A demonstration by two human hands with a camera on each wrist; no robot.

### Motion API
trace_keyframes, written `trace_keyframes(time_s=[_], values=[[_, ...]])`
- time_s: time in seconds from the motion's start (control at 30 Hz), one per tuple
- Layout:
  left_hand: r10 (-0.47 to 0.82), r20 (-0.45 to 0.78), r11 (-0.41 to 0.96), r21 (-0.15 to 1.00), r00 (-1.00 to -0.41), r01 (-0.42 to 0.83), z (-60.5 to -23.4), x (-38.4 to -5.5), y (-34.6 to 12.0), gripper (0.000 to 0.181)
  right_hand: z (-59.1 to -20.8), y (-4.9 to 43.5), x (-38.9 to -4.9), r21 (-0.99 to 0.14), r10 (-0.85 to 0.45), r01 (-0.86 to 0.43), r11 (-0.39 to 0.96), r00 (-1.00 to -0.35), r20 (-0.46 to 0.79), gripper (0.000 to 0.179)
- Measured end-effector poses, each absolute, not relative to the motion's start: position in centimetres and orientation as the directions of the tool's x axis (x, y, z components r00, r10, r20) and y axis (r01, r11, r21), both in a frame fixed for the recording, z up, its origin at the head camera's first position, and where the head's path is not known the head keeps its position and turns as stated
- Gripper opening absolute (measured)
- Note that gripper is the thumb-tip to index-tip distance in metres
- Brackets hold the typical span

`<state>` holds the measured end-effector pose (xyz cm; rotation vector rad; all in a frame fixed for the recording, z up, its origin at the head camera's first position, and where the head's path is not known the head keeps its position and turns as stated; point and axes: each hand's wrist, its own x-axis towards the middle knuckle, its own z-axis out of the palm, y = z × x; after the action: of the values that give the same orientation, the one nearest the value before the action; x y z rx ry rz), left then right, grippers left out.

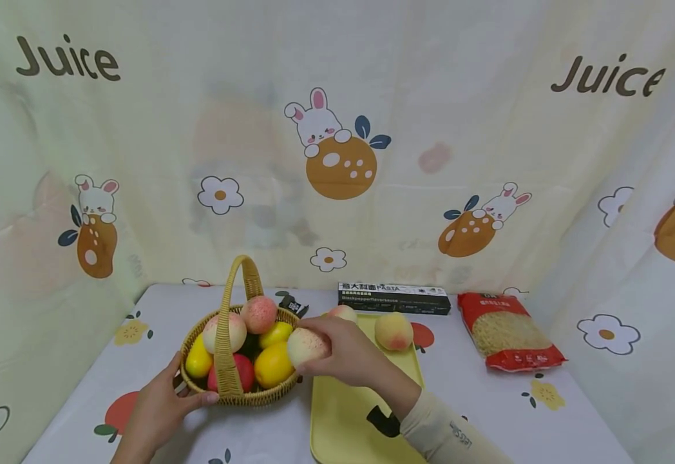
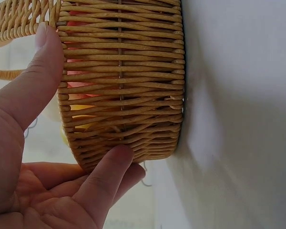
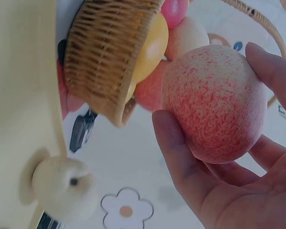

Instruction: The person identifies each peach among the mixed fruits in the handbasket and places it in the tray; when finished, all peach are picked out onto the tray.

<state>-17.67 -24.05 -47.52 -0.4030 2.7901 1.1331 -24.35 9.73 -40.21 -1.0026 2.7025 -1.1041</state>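
A cream curtain [image 1: 268, 129] fills the upper frame and both sides, printed with "Juice" [image 1: 67, 59] at upper left and upper right, rabbits [image 1: 317, 125] on orange fruit [image 1: 340, 171] and white flowers [image 1: 220, 195], behind a white worktop [image 1: 268, 428] at lower centre patterned with yellow flowers [image 1: 131, 331] and red fruit [image 1: 122, 411], under soft light.

Left hand [image 1: 158, 407]: thumb spread well apart from fingers. Right hand [image 1: 342, 351]: thumb opposing curved fingers in a grasp; right forearm [image 1: 447, 430] sleeved, slanting inward
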Motion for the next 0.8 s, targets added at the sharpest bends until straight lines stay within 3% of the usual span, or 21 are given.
trace_keyframes(time_s=[0.8], values=[[-0.221,-0.217,0.675,0.67,-0.951,-0.31,-47.2,-17.6,-24.0,0.148,-43.6,14.0,-27.1,-0.631,-0.414,-0.386,0.673,-0.903,0.111,0.068]])
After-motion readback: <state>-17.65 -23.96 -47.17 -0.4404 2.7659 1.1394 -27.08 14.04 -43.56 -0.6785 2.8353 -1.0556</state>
